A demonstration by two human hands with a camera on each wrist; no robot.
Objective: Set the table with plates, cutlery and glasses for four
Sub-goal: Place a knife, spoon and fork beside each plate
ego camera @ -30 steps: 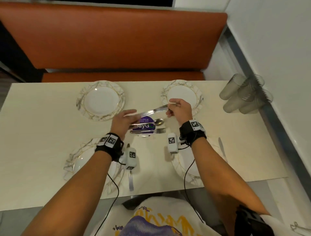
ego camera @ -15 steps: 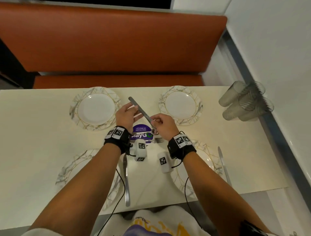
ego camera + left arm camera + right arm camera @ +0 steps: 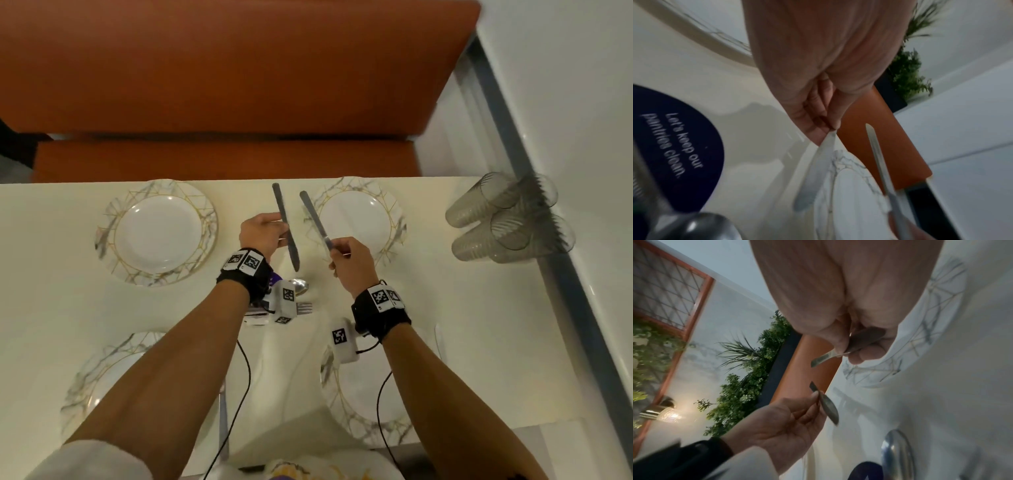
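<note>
Four marbled plates lie on the cream table (image 3: 51, 308): far left plate (image 3: 157, 233), far right plate (image 3: 356, 222), near left plate (image 3: 99, 383), near right plate (image 3: 363, 397). Between the far plates, my left hand (image 3: 279, 233) pinches a knife (image 3: 286, 226) in mid-air, handle pointing away; the left wrist view shows the fingertips (image 3: 830, 129) on this knife (image 3: 813, 175). My right hand (image 3: 337, 245) grips a second knife (image 3: 313, 216) by one end, over the far right plate's left rim; this knife (image 3: 828, 356) sticks out of the fist.
A spoon (image 3: 300, 286) and fork (image 3: 304, 308) lie on a purple coaster (image 3: 678, 146) mid-table. One knife (image 3: 223, 421) lies right of the near left plate, another knife (image 3: 440, 342) right of the near right plate. Several glasses (image 3: 507, 222) stand by the wall. An orange bench (image 3: 222, 157) runs behind.
The hands were together at the cutlery mid-table. They have drawn apart and moved toward the far plates, each now holding its own knife.
</note>
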